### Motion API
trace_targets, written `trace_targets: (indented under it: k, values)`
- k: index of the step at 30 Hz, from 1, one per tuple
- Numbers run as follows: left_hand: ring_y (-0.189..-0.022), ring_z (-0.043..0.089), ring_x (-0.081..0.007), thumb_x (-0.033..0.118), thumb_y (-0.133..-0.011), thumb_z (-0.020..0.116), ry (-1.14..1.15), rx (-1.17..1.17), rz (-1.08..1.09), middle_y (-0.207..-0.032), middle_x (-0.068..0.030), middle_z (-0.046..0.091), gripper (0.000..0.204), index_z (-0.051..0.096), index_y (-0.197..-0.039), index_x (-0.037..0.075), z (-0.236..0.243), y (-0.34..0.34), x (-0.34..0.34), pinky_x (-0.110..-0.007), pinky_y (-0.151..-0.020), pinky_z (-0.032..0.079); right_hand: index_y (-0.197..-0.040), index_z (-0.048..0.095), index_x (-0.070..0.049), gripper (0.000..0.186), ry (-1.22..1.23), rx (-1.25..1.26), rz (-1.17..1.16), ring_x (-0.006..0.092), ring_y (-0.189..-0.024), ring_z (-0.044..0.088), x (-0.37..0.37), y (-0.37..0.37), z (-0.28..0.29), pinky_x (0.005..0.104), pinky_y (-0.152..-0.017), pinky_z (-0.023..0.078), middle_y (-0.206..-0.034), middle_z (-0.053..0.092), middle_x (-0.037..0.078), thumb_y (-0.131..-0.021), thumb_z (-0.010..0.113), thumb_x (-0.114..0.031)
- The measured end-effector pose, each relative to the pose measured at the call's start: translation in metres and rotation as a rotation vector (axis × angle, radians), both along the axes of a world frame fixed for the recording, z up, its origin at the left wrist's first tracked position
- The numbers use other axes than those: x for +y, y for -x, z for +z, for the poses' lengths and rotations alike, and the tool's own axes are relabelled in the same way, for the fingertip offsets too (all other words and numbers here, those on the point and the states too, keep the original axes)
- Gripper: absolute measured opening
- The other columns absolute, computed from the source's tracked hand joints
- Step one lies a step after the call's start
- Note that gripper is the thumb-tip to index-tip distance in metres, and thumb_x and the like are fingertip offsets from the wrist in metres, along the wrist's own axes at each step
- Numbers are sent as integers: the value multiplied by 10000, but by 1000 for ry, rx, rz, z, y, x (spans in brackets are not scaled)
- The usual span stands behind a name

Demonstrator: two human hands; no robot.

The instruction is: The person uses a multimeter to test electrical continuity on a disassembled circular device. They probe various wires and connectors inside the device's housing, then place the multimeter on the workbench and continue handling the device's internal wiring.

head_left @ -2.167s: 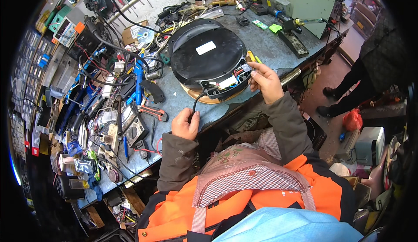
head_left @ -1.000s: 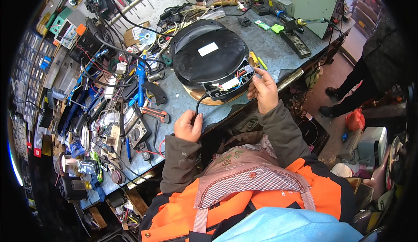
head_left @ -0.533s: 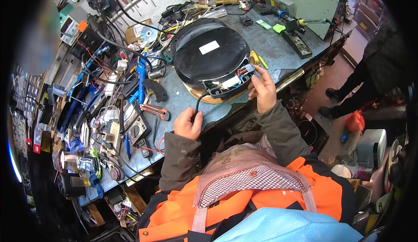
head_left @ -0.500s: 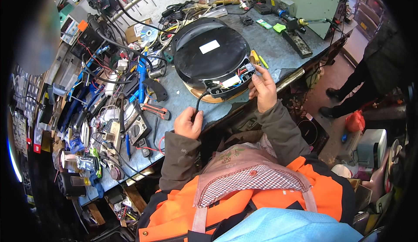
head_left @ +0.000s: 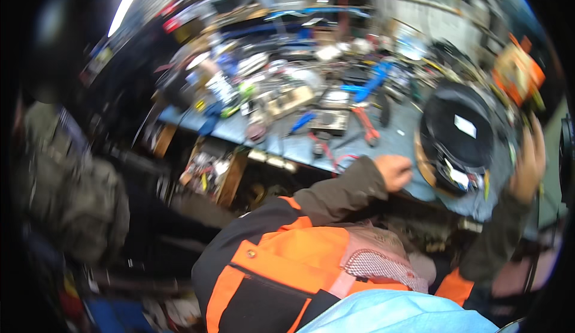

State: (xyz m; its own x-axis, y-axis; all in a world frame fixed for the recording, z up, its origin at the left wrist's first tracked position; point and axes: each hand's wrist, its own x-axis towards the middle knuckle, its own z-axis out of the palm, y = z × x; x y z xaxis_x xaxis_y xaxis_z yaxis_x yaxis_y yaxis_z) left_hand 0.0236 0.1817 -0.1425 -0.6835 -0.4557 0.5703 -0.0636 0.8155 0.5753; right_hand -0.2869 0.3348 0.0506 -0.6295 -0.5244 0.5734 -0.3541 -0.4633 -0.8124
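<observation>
A round black appliance [head_left: 440, 117] with a white label lies on the bench at the right, over a tan round board [head_left: 424, 164]. Wires and a white part show in the open compartment [head_left: 456, 176] at its near edge. My left hand [head_left: 395, 172] is by the bench's front edge, left of the appliance, its fingers curled; whatever is in them is lost in the blur. Beyond the appliance's right side, my right hand [head_left: 528, 162] is raised with fingers stretched out and nothing visible in it. Red-handled pliers [head_left: 365, 126] lie left of the appliance.
Tools, parts and cables crowd the blue bench top [head_left: 230, 130], among them a blue screwdriver [head_left: 301, 121] and a boxy meter [head_left: 330, 120]. An orange bag [head_left: 518, 72] stands at the far right. What looks like a person in a drab jacket [head_left: 78, 183] is at the left.
The view has swung left, so the bench and appliance now appear farther right, blurred. My right hand has left the open compartment, fingers extended. The black cable by my left hand no longer shows.
</observation>
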Motion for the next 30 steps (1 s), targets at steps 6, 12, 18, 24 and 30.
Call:
trace_targets:
  k: [6, 12, 18, 24, 30]
  values:
    - [-794, 648, -462, 249, -946, 690, 19, -45, 126, -836, -193, 650, 216, 623, -912, 46, 2, -11, 5, -540, -683, 517, -1318, 686, 3, 279, 112, -409, -216, 9, -590, 356, -13, -18, -162, 220, -515, 250, -816, 544, -70, -1086, 620, -138]
    - [-786, 645, -462, 245, -950, 692, 21, -26, 142, -824, -194, 644, 224, 605, -912, 42, 3, -17, 2, -540, -675, 508, -1229, 716, -13, 248, 63, -536, -207, 17, -591, 342, -23, -35, -203, 228, -516, 254, -735, 442, -94, -1099, 621, -201]
    - [-820, 707, -435, 188, -940, 724, -134, 51, 37, -899, -212, 714, 206, 668, -1103, 75, 5, -6, 3, -500, -684, 557, -1262, 705, -25, 262, -40, -198, -386, 46, -590, 418, 6, 9, -205, 224, -517, 338, -737, 488, -45, -1096, 591, -193]
    - [-886, 727, -236, 57, -953, 763, -103, 209, 137, -982, -114, 756, 189, 766, -1138, 14, -4, -8, -6, -356, -820, 587, -1218, 743, -24, 219, -4, -294, -257, 88, -685, 600, -14, -33, -214, 244, -627, 520, -930, 691, 24, -1097, 623, -161]
    - [-874, 697, -151, 51, -963, 759, -119, -151, 21, -957, -65, 769, 148, 774, -1093, -18, 46, 0, -48, -310, -800, 558, -1203, 730, -25, 227, 23, -311, -43, 66, -623, 559, 4, -30, -212, 224, -601, 438, -765, 639, -4, -1124, 569, -164]
